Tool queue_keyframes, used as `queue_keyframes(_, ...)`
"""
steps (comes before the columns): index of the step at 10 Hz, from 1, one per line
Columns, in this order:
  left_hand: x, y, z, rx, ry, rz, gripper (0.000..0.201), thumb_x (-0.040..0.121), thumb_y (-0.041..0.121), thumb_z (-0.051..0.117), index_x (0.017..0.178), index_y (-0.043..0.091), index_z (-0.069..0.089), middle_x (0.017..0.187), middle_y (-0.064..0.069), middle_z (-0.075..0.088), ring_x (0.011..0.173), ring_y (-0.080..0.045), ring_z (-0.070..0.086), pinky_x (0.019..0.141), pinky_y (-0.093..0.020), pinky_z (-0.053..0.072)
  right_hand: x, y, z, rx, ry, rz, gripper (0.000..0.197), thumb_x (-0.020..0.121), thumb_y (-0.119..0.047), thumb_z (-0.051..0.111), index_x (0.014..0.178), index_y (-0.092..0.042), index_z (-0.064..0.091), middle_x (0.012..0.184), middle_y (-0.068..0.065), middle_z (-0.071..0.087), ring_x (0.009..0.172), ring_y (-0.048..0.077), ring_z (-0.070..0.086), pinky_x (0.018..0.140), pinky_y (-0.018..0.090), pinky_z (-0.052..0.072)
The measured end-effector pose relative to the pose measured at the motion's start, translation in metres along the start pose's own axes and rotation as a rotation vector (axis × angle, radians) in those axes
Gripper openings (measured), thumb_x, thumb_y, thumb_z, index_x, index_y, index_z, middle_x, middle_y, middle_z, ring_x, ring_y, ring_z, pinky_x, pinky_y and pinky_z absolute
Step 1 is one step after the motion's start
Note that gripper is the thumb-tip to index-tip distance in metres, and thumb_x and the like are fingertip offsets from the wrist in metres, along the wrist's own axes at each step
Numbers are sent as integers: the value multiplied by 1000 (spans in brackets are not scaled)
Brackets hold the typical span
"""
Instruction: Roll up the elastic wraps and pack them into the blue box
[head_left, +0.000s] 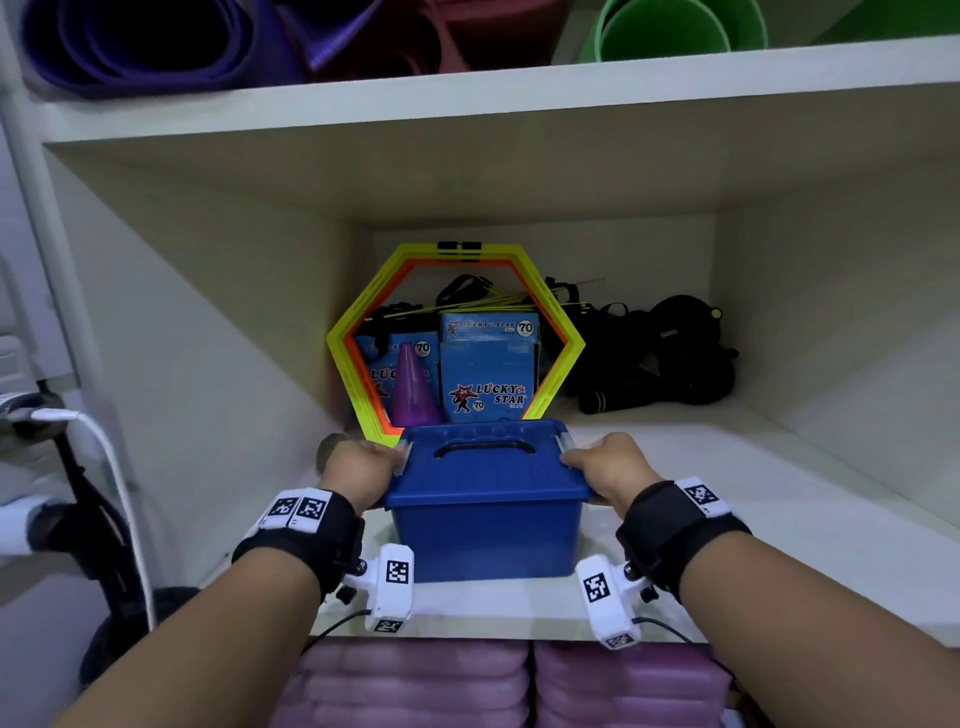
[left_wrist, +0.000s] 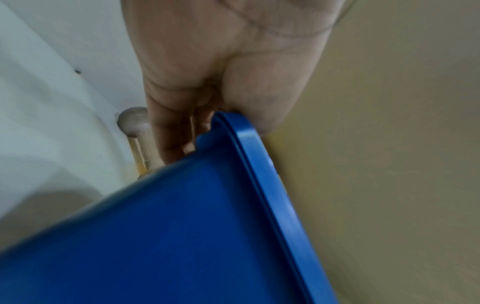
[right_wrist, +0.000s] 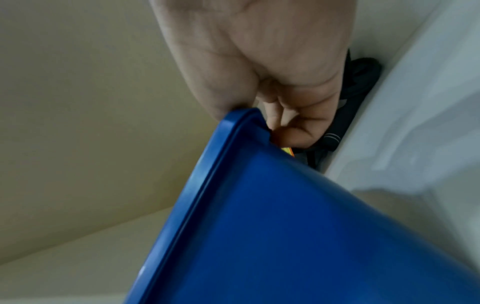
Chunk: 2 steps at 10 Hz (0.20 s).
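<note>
On the front of a white shelf (head_left: 727, 499), the left hand (head_left: 358, 470) and right hand (head_left: 610, 467) are gripping the lidded blue box (head_left: 485, 519) by its side rims, which could be slipping if the box tilts.

Blue box (head_left: 483, 535) contents hidden by lid (head_left: 485, 467).

The blue box (head_left: 485, 512), lid on, is gripped at its rim by the left hand (head_left: 358, 474) and the right hand (head_left: 613, 470). It is seen on a white shelf (head_left: 727, 519). Behind the box, a yellow-orange hexagon (head_left: 456, 332) is stood, with Lucky Star cartons (head_left: 488, 371) and a purple cone (head_left: 413, 387) framed within.
</note>
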<state>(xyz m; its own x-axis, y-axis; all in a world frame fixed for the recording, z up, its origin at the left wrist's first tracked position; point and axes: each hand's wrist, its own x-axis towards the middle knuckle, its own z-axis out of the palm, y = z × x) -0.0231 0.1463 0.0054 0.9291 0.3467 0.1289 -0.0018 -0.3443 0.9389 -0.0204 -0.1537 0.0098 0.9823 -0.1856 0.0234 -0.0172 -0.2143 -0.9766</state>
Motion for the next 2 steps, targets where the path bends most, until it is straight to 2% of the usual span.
queue_keyframes(1,-37,10,-1,-190,-81,-60,29,100,39,53,91,13,62,95,-14,68,83,-31,67,75,-49,61,-27,4,-12,44,-60,-44,31,99,-33,55,79,-10,55,74,9,60,62,22,56,60,33,51)
queue_keyframes(2,-81,-6,-11,-299,-137,-67,35,105,43,41,110,17,64,101,-5,70,79,-26,65,64,-33,54,-65,33,-28,222,-142,-4,33,101,-39,52,97,-7,59,81,8,60,62,20,51,53,30,45)
